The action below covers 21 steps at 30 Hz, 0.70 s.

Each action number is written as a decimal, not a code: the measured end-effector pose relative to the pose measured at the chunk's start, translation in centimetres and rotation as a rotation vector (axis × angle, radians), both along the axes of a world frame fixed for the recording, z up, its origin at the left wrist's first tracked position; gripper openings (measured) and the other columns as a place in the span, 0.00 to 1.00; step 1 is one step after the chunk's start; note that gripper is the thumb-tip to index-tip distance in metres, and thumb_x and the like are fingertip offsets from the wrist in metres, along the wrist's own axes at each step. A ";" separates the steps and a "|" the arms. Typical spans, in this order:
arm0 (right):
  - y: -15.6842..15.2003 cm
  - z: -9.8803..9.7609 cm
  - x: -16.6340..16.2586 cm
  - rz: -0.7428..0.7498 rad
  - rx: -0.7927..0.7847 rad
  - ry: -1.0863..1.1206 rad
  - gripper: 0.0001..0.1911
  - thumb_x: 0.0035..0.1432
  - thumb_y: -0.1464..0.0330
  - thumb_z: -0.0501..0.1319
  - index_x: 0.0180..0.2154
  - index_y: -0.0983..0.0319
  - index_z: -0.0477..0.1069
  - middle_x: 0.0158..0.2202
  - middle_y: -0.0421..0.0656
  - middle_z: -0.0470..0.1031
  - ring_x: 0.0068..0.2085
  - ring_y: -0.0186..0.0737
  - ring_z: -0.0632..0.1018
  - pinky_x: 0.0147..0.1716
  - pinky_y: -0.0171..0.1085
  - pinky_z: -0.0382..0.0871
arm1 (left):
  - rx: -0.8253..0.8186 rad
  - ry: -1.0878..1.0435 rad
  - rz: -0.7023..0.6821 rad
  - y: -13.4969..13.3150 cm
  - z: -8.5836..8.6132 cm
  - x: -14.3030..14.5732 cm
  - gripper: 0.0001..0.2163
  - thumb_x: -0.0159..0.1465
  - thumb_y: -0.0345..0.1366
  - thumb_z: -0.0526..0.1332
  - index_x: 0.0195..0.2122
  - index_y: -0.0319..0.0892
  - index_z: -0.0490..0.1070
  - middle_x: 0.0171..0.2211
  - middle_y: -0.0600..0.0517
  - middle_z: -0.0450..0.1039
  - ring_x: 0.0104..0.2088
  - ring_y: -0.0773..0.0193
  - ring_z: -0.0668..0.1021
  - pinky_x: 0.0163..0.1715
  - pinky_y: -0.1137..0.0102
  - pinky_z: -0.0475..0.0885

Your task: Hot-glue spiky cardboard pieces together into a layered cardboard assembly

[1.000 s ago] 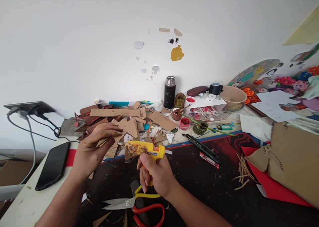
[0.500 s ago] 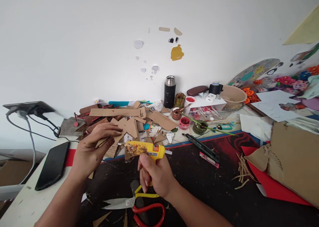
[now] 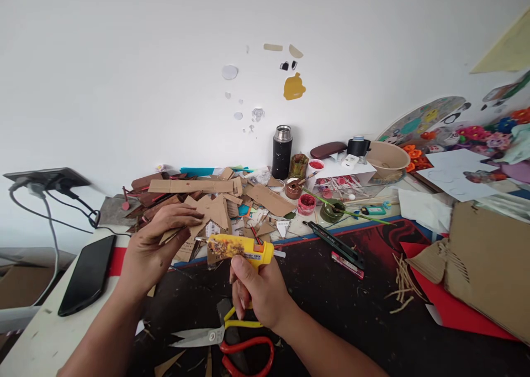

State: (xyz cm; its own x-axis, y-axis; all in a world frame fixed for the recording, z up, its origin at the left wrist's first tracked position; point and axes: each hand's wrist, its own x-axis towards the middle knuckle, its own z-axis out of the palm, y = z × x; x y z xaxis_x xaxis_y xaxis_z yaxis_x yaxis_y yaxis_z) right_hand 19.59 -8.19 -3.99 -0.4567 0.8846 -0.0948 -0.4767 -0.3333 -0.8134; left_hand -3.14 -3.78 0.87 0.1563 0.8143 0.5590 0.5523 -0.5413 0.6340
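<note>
My right hand (image 3: 260, 288) is wrapped round the handle of a yellow glue gun (image 3: 232, 247), its body stained brown. The metal nozzle points left, and a clear glue stick (image 3: 280, 253) pokes out at the back. Just left of the nozzle, my left hand (image 3: 159, 239) pinches a small piece of cardboard (image 3: 169, 234) between thumb and fingers; most of it is hidden by the hand. Below the glue gun lie scissors (image 3: 211, 337) with one red and one yellow handle, blades to the left, on the dark mat (image 3: 323, 311).
Cardboard scraps (image 3: 269, 199) pile up behind my hands. A black thermos (image 3: 282, 153) and paint jars (image 3: 306, 203) stand near the wall. A utility knife (image 3: 335, 242) lies right of the glue gun. On the left rests a phone (image 3: 88, 275); at right, a cardboard sheet (image 3: 488, 261).
</note>
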 end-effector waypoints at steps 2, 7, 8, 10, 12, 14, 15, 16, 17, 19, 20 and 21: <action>0.0 0.1 0.1 -0.002 0.006 -0.009 0.39 0.56 0.29 0.70 0.26 0.58 0.68 0.10 0.30 0.60 0.11 0.30 0.65 0.11 0.29 0.60 | 0.004 0.000 -0.004 0.0 0.0 0.0 0.10 0.74 0.31 0.65 0.44 0.52 0.86 0.48 0.52 0.88 0.54 0.54 0.86 0.64 0.56 0.78; 0.0 0.2 0.1 -0.005 0.018 -0.032 0.39 0.56 0.29 0.70 0.26 0.58 0.67 0.10 0.30 0.60 0.11 0.30 0.65 0.12 0.28 0.60 | 0.012 -0.002 -0.016 0.0 -0.1 -0.2 0.10 0.74 0.31 0.66 0.45 0.53 0.86 0.49 0.53 0.88 0.55 0.55 0.85 0.64 0.57 0.78; 0.0 0.2 0.1 -0.004 0.016 -0.035 0.39 0.56 0.29 0.70 0.26 0.58 0.67 0.11 0.30 0.60 0.11 0.30 0.66 0.12 0.28 0.60 | 0.011 -0.002 -0.018 0.0 -0.2 -0.2 0.10 0.74 0.31 0.66 0.45 0.53 0.86 0.49 0.53 0.88 0.55 0.56 0.85 0.64 0.57 0.77; 0.0 0.1 0.1 -0.003 0.011 -0.041 0.40 0.56 0.29 0.69 0.25 0.58 0.67 0.11 0.30 0.60 0.11 0.30 0.66 0.12 0.29 0.60 | 0.010 -0.002 -0.017 0.1 -0.2 -0.2 0.10 0.74 0.30 0.66 0.45 0.54 0.86 0.49 0.53 0.88 0.55 0.56 0.85 0.65 0.57 0.77; 0.0 0.1 0.2 -0.004 0.010 -0.048 0.40 0.56 0.29 0.69 0.25 0.58 0.67 0.11 0.30 0.60 0.11 0.30 0.66 0.12 0.29 0.60 | 0.015 -0.003 -0.014 0.1 -0.2 -0.2 0.10 0.74 0.30 0.66 0.45 0.54 0.86 0.48 0.54 0.88 0.55 0.56 0.85 0.66 0.57 0.76; -0.1 0.1 0.2 -0.006 0.011 -0.051 0.39 0.56 0.29 0.69 0.26 0.58 0.67 0.11 0.30 0.60 0.11 0.30 0.66 0.12 0.29 0.60 | 0.021 -0.004 -0.015 0.2 -0.2 -0.2 0.11 0.74 0.30 0.66 0.45 0.55 0.86 0.48 0.54 0.88 0.54 0.57 0.85 0.66 0.56 0.75; -0.1 0.1 0.2 -0.006 0.013 -0.050 0.39 0.57 0.29 0.69 0.26 0.58 0.67 0.11 0.30 0.60 0.11 0.31 0.66 0.12 0.29 0.60 | 0.022 -0.004 -0.016 0.2 -0.3 -0.3 0.11 0.74 0.30 0.66 0.44 0.55 0.86 0.48 0.54 0.88 0.54 0.57 0.85 0.66 0.56 0.75; -0.1 0.1 0.2 -0.005 0.014 -0.049 0.39 0.57 0.29 0.69 0.26 0.57 0.67 0.11 0.30 0.60 0.11 0.31 0.66 0.12 0.29 0.60 | 0.020 -0.004 -0.015 0.2 -0.3 -0.3 0.11 0.74 0.30 0.66 0.44 0.55 0.86 0.48 0.54 0.88 0.54 0.57 0.85 0.66 0.56 0.75; -0.1 0.1 0.1 -0.004 0.014 -0.049 0.39 0.56 0.29 0.69 0.27 0.57 0.67 0.11 0.30 0.60 0.11 0.31 0.65 0.12 0.30 0.60 | 0.019 -0.005 -0.014 0.2 -0.3 -0.3 0.11 0.74 0.30 0.66 0.44 0.56 0.86 0.48 0.54 0.88 0.54 0.57 0.85 0.66 0.56 0.75; -0.1 0.1 0.1 -0.004 0.016 -0.052 0.39 0.56 0.29 0.69 0.26 0.57 0.67 0.11 0.30 0.60 0.11 0.31 0.65 0.12 0.30 0.60 | 0.020 -0.009 -0.011 0.2 -0.3 -0.3 0.10 0.73 0.31 0.66 0.44 0.55 0.86 0.48 0.54 0.88 0.54 0.56 0.86 0.67 0.54 0.75; -0.1 0.1 0.1 -0.004 0.017 -0.055 0.39 0.56 0.29 0.69 0.26 0.57 0.66 0.11 0.30 0.59 0.11 0.31 0.65 0.12 0.30 0.60 | 0.020 -0.010 -0.008 0.2 -0.3 -0.3 0.10 0.73 0.31 0.67 0.44 0.55 0.86 0.47 0.54 0.88 0.53 0.55 0.86 0.67 0.54 0.75; -0.1 0.1 0.1 -0.005 0.018 -0.058 0.39 0.57 0.29 0.69 0.26 0.57 0.66 0.11 0.30 0.59 0.11 0.31 0.65 0.12 0.30 0.60 | 0.017 -0.011 -0.005 0.2 -0.2 -0.2 0.10 0.73 0.31 0.67 0.43 0.55 0.86 0.47 0.53 0.88 0.53 0.55 0.86 0.67 0.53 0.75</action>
